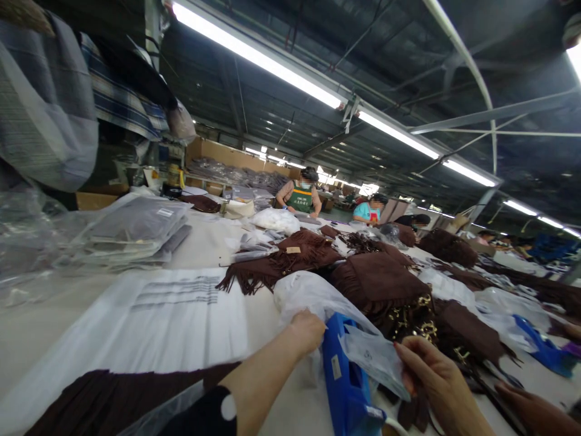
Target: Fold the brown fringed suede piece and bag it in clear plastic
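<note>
— What's the right hand [431, 375] got?
— A small clear plastic bag [374, 357], thin and crinkly, pinched at its edge between thumb and fingers, just beside the blue plastic box [347, 381].
— And the left hand [308, 330]?
— Closed on a bigger filmy bag [313, 293], beside brown fringed suede garments [290, 257].

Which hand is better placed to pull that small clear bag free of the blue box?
Right, probably. The right hand already pinches the small clear bag by its edge, while the left hand is beside the blue box, reaching into the white plastic bag.
</note>
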Tool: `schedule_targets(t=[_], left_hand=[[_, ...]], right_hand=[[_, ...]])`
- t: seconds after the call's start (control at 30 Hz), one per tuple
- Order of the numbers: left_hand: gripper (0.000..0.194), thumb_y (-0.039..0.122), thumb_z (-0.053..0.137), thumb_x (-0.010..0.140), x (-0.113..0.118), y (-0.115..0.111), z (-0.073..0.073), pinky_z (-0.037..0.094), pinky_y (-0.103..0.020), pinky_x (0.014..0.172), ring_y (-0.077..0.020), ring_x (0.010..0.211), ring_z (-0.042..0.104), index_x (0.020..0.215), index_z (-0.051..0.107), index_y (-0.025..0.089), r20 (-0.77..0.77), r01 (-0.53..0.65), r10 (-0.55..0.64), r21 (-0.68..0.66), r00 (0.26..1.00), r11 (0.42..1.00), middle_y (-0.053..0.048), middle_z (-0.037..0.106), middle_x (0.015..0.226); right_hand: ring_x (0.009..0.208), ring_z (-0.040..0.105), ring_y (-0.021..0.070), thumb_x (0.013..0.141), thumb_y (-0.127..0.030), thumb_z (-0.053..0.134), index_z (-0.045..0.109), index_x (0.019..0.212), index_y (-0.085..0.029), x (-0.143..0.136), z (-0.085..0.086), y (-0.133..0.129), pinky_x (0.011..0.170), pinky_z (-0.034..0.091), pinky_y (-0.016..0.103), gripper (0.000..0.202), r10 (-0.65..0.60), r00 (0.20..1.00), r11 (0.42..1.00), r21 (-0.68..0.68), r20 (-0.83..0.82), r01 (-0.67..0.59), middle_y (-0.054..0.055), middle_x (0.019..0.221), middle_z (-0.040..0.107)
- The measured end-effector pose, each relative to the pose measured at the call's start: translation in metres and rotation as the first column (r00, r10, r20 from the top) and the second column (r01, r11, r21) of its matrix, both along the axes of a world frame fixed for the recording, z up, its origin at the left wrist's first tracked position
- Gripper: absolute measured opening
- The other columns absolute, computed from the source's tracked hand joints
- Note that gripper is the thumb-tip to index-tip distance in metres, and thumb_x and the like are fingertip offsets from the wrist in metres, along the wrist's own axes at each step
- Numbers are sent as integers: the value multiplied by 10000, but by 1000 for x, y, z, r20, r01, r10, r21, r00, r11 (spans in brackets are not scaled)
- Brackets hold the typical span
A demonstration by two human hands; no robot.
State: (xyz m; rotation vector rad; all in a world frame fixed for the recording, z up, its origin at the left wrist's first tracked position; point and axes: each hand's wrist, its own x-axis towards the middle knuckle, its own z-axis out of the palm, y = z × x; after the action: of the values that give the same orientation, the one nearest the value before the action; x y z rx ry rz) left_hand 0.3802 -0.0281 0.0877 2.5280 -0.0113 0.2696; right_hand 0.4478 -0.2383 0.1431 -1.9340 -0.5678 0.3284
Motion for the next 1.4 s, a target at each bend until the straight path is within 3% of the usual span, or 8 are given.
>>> schedule_targets(t=[0.2,0.37,0.5,0.77,0.87,1.0,1.27,1.4], left_hand=[[287,256,421,900,-44,-19,24,442,-289,885,-185,1032,571,1136,556,163,115,-32,95,-458,989,889,-78,623,1124],[603,343,778,558,-84,-23,9,422,-314,854,-221,1007,558,1085,588,119,-110,-148,165,-960,980,237,-103,616,1083],[495,339,806,382,-103,-18,-1,388,-264,600,-117,595,516,779,647,90,-205,-206,51,-978,977,14,-11,604,662],[632,338,773,483,-108,-21,10,409,-270,619,-160,729,566,1036,600,85,-101,-103,135,-995,986,11,-61,639,844],[392,243,737,488,-105,-27,5,431,-309,735,-194,822,574,852,675,111,-63,-73,234,-997,970,34,-71,639,917],[41,191,644,519,-102,-28,5,414,-318,800,-220,904,556,520,625,155,-46,-114,375,-980,926,161,-66,630,951],[153,288,552,587,-129,6,12,420,-271,685,-180,760,562,492,551,169,-33,-246,559,-918,829,311,-65,630,885],[174,324,541,634,-160,15,5,421,-253,620,-176,725,559,541,555,178,21,-312,588,-832,809,459,-59,629,859]], right_hand=[[340,340,55,537,-574,746,502,634,-201,-27,1,0,392,256,181,456,-3,933,985,161,-359,65,-58,319,413],[316,356,50,578,-491,765,530,723,-219,-60,-10,19,391,275,170,388,86,836,966,249,-542,62,-73,328,411],[321,354,32,568,-464,781,553,709,-199,-68,-11,33,389,244,149,377,98,854,955,290,-510,63,-56,343,439],[374,379,50,574,-456,783,581,675,-198,-44,2,30,417,315,168,343,76,932,952,302,-354,37,-46,375,455],[399,396,57,598,-429,777,581,700,-202,-44,-1,25,430,327,168,317,74,942,952,303,-328,31,-42,403,481],[421,407,63,629,-431,757,563,705,-196,-45,-5,25,448,340,165,314,75,951,957,290,-299,16,-46,400,482],[502,552,114,643,-570,653,517,777,-201,-8,-18,38,515,466,226,415,-303,941,933,249,151,260,-31,556,594],[617,641,199,763,-520,481,592,933,-190,16,-41,63,623,522,340,387,-230,881,972,48,414,231,17,643,652]])
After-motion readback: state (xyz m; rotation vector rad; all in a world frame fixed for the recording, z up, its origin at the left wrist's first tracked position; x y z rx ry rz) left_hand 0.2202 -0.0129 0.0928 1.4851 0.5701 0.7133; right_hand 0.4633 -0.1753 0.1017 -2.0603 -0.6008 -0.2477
